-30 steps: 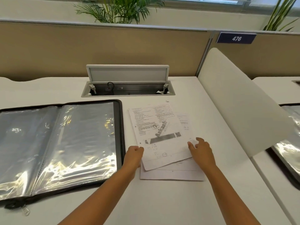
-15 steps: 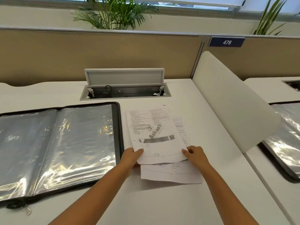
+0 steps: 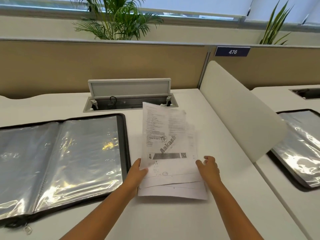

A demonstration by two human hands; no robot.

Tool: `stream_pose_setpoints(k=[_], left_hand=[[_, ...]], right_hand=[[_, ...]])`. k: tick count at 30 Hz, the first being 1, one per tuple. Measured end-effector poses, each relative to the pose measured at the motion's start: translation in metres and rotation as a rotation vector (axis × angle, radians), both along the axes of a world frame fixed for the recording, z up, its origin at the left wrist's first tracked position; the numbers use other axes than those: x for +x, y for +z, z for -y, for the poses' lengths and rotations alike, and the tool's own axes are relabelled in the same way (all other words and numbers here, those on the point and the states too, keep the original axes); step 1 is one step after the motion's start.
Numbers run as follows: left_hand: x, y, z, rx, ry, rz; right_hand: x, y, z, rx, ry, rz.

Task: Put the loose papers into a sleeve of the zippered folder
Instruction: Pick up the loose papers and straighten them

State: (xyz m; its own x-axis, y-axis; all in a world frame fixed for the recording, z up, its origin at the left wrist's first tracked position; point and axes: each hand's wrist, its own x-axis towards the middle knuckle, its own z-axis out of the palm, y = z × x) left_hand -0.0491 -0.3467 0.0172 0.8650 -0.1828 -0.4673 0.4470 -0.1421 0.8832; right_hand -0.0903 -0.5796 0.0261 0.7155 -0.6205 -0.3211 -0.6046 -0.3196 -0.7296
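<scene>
The loose papers (image 3: 170, 153) were being gathered just right of the open zippered folder (image 3: 60, 163) on the worktop (image 3: 173, 219) — left hand (image 3: 138, 172) pinching their edge, right hand (image 3: 208, 168) loosely curled at the other — and next probably needed squaring before a sleeve.

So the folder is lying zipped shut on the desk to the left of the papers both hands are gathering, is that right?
Not quite: the zippered folder is lying open, its clear plastic sleeves showing, as the head view shows. The rest holds: it lies on the desk to the left of the papers, which the left hand and right hand are gathering.
</scene>
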Motion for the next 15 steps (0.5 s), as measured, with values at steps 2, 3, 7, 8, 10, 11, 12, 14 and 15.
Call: stream_pose_setpoints(k=[2,3,7,8,10,11,12,14,15], left_hand=[[-0.001,0.005,0.0,-0.03,0.005,0.012],[-0.001,0.008,0.001,-0.046,0.008,0.022],[0.0,0.028,0.006,-0.104,0.027,0.123],[0.0,0.034,0.007,-0.133,0.041,0.162],[0.0,0.046,0.009,-0.167,0.062,0.264],[0.0,0.051,0.01,-0.174,0.061,0.317],[0.0,0.056,0.011,-0.177,0.054,0.364],[0.002,0.064,0.013,-0.172,0.04,0.438],[0.003,0.069,0.014,-0.172,0.037,0.471]], right_hand=[[0.002,0.004,0.0,0.15,0.011,0.071],[0.003,0.006,0.0,0.184,0.015,0.112],[0.007,0.022,-0.005,0.147,-0.042,0.296],[0.008,0.029,-0.007,0.136,-0.043,0.358],[0.009,0.042,-0.011,0.101,-0.031,0.485],[0.009,0.047,-0.012,0.093,-0.019,0.539],[0.009,0.053,-0.013,0.096,-0.007,0.579],[0.01,0.062,-0.016,0.122,0.023,0.64],[0.01,0.066,-0.017,0.137,0.037,0.66]])
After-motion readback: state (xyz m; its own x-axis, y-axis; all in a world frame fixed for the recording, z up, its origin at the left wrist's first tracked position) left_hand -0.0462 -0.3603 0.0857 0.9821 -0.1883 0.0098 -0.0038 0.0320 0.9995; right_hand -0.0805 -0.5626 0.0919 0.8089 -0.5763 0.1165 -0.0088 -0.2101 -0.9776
